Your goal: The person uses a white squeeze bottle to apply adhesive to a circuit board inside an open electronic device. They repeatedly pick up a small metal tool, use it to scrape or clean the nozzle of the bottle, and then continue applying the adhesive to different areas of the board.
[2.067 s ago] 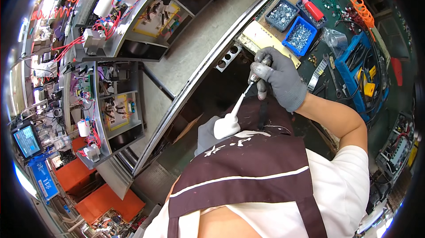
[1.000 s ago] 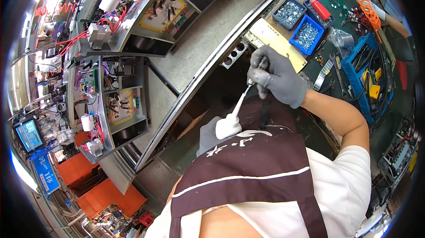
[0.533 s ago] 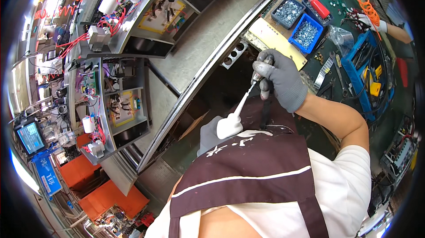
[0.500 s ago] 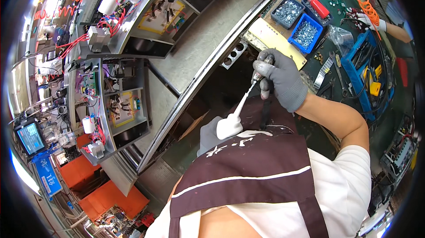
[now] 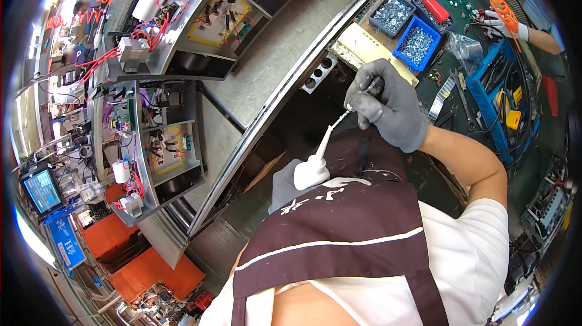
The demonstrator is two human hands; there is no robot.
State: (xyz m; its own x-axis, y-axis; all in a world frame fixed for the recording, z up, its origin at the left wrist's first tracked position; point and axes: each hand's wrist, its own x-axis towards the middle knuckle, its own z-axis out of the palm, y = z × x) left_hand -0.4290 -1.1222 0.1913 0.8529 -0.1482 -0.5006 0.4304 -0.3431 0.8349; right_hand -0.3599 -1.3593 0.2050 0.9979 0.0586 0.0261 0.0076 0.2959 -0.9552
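Observation:
My left hand (image 5: 282, 188), in a grey glove, is closed around a white squeeze bottle (image 5: 311, 172) in front of my apron. The bottle's long tapered nozzle points up toward my right hand (image 5: 390, 103). That hand, gloved in grey too with pale smears on the fingers, is closed on a thin-shafted tool with a dark end (image 5: 375, 87). Its whitish shaft reaches down-left from my fingertips to the nozzle's tip; whether the two touch, I cannot tell. Most of the tool is hidden in my fist, and the bottle's base is hidden by my apron.
On the green bench, blue bins (image 5: 417, 45) of small metal hardware stand near a red bottle (image 5: 434, 7). A blue tool tray (image 5: 494, 101) and wrenches (image 5: 464, 100) lie rightward. Another person's gloved hand (image 5: 498, 24) works at the far right. Metal cabinets (image 5: 176, 144) stand left.
My right hand has turned, with the tool's dark end now showing above the fingers. The bottle has shifted slightly left, its nozzle still by the shaft.

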